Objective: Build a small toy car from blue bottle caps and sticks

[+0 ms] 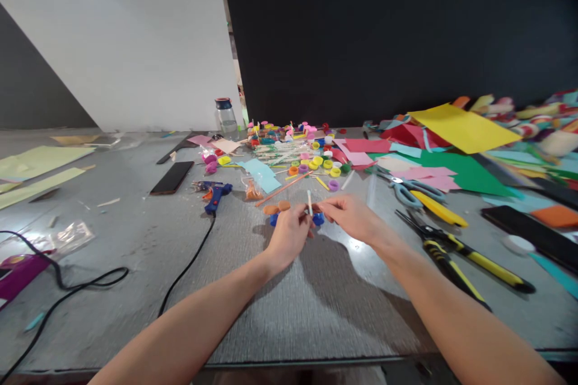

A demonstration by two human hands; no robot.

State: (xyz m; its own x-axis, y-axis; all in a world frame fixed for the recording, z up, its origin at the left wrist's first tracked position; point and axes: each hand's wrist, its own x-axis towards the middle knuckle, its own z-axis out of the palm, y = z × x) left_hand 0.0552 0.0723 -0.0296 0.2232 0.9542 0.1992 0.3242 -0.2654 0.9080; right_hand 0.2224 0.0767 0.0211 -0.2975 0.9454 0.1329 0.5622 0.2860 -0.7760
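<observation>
My left hand [293,230] has its fingers closed on a small craft piece with blue bottle caps [318,218] at its lower side. Tan-orange discs [276,208] show at its left end, just beyond my knuckles. A short pale stick [309,201] stands nearly upright between my two hands. From the right, my right hand [345,215] reaches in with thumb and finger pinched together close to the stick. What lies in that pinch is too small to make out. My left fingers hide most of the craft piece's middle.
A blue glue gun [219,197] with a black cord lies to the left, near a phone [172,178]. Scissors [418,188], a yellow cutter [438,209] and pliers [451,246] lie to the right. Loose bottle caps [317,161] and coloured paper [465,127] are spread behind.
</observation>
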